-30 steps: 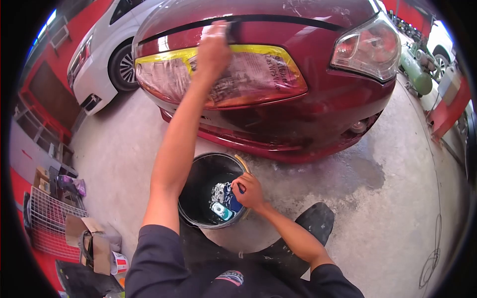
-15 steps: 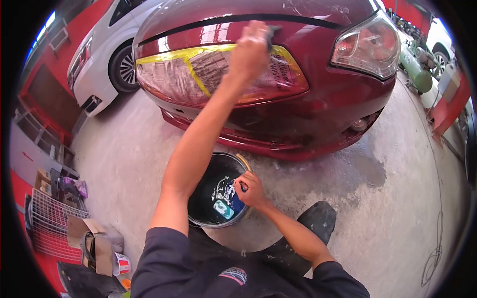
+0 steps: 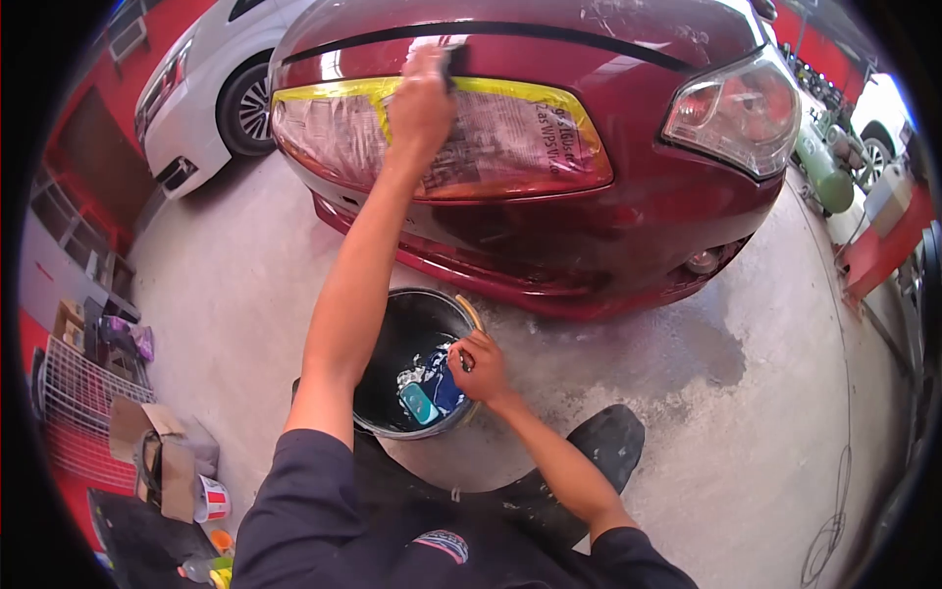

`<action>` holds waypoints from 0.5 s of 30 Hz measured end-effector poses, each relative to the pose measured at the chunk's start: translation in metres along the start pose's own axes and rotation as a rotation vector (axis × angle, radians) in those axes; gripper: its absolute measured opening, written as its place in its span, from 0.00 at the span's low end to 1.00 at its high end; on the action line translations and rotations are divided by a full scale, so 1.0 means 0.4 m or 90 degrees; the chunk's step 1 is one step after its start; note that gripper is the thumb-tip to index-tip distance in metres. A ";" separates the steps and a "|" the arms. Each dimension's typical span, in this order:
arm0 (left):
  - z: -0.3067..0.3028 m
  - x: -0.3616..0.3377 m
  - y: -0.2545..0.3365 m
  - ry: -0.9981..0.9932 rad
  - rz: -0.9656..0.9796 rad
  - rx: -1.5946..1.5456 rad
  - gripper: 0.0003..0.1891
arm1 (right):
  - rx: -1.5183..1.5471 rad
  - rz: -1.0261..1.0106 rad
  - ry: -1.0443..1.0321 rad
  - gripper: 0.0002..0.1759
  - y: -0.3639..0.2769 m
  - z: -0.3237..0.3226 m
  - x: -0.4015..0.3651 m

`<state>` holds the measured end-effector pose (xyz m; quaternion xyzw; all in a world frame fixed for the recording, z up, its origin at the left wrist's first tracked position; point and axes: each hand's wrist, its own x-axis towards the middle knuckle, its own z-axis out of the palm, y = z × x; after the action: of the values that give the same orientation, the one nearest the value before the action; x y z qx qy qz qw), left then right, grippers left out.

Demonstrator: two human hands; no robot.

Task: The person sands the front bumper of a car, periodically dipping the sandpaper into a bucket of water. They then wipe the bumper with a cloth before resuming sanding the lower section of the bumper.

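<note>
My left hand (image 3: 424, 103) is closed on a dark pad (image 3: 453, 67), held against the red car's front just above the yellow tape (image 3: 520, 90). Below the tape, printed paper (image 3: 491, 133) covers the headlight area. My right hand (image 3: 479, 365) is closed at the right rim of a black bucket (image 3: 378, 424); a small dark bit shows between its fingers, too hidden to name. Inside the bucket are a teal block (image 3: 419, 403), something blue (image 3: 446, 391) and whitish suds.
An uncovered headlight (image 3: 736, 113) is at the car's right. A white car (image 3: 196, 88) stands at the left. Cardboard boxes (image 3: 177, 476) and a wire rack (image 3: 88, 393) lie lower left. A green tank (image 3: 822, 167) and a cable (image 3: 842, 491) are on the right.
My left hand has moved left along the car's front with the pad, uncovering more of the printed paper. My right hand remains at the bucket's rim. The view has shifted slightly.
</note>
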<state>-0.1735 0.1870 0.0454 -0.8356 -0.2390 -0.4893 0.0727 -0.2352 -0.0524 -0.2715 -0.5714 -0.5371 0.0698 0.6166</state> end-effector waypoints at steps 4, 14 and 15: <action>-0.035 -0.013 0.126 -0.108 -0.123 -0.050 0.26 | 0.008 0.018 0.001 0.04 0.000 0.011 -0.002; 0.033 -0.051 0.036 0.024 0.083 0.083 0.28 | 0.001 -0.018 0.004 0.06 -0.002 0.008 -0.005; 0.054 -0.060 0.066 0.045 0.198 0.085 0.29 | -0.002 -0.022 0.000 0.06 0.001 0.000 0.000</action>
<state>-0.1539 0.1638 0.0168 -0.8381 -0.1363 -0.4840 0.2114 -0.2348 -0.0523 -0.2718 -0.5629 -0.5474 0.0581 0.6165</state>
